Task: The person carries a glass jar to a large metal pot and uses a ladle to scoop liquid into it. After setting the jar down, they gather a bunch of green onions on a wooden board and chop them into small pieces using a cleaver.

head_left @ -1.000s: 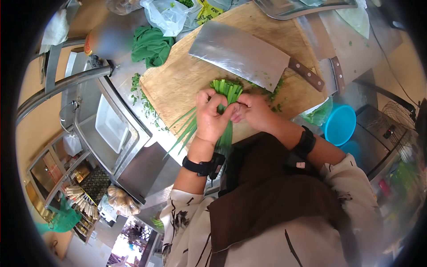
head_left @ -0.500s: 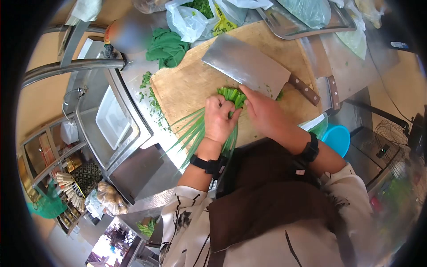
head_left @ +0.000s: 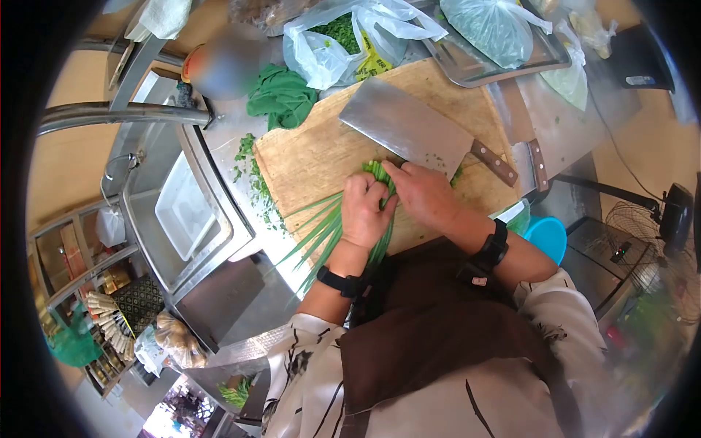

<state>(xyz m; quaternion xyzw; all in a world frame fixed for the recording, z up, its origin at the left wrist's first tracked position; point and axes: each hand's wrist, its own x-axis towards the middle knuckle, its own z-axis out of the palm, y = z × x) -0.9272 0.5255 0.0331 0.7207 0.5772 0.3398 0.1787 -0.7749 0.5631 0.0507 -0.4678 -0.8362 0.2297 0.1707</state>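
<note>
My left hand [head_left: 365, 209] is wrapped round a bunch of long green stalks [head_left: 321, 233], whose thin leaves fan out to the lower left. The cut-looking ends stick up above my fist. Against these ends my right hand [head_left: 423, 191] rests, its fingers bent round the right side of the bunch; what its fingertips pinch is partly hidden. Both hands are over the wooden cutting board [head_left: 307, 160]. Just beyond them lies a wide cleaver [head_left: 405, 120] with a brown handle pointing right. Chopped green bits stick to its blade near my right hand.
A green cloth [head_left: 282, 96] and a plastic bag of greens [head_left: 321, 51] sit behind the board. A metal tray [head_left: 467, 73] holds a filled bag. Left is a sink [head_left: 226, 226] with a white tub [head_left: 182, 208]. Another handled knife [head_left: 539, 164] lies right, above a blue bucket [head_left: 548, 237].
The whole view has shifted, so the board and cleaver appear slightly lower. My right hand's fingers have closed in more on the top of the bunch; my left hand keeps its hold.
</note>
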